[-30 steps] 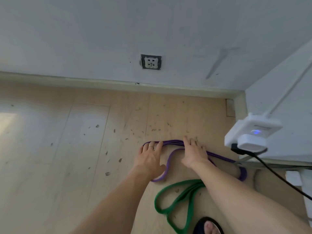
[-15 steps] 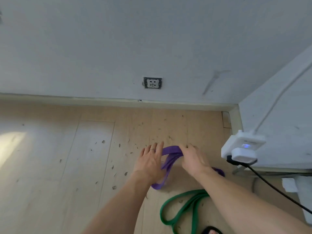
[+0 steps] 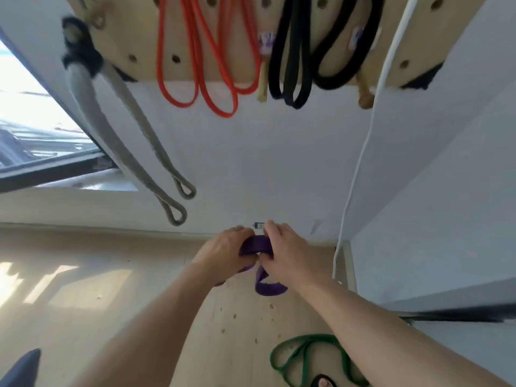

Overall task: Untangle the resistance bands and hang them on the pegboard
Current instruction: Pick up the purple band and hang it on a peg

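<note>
Purple band (image 3: pixel 255 245) mostly hidden inside both hands' grip

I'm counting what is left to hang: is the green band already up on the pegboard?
No, the green band lies on the floor near the person's foot, while only orange and black bands hang from the pegboard.

text: none legible | purple marks on white tags (image 3: pixel 267 41) by pegboard (image 3: pixel 145 37) — too blurred

Below the wooden pegboard (image 3: pixel 413 46), bare white wall lies open. Hanging orange rubber bands (image 3: pixel 206 65), black bands (image 3: pixel 304 57) and grey straps (image 3: pixel 145 152) crowd its lower edge; a white cord (image 3: pixel 360 163) runs down beside it.
</note>
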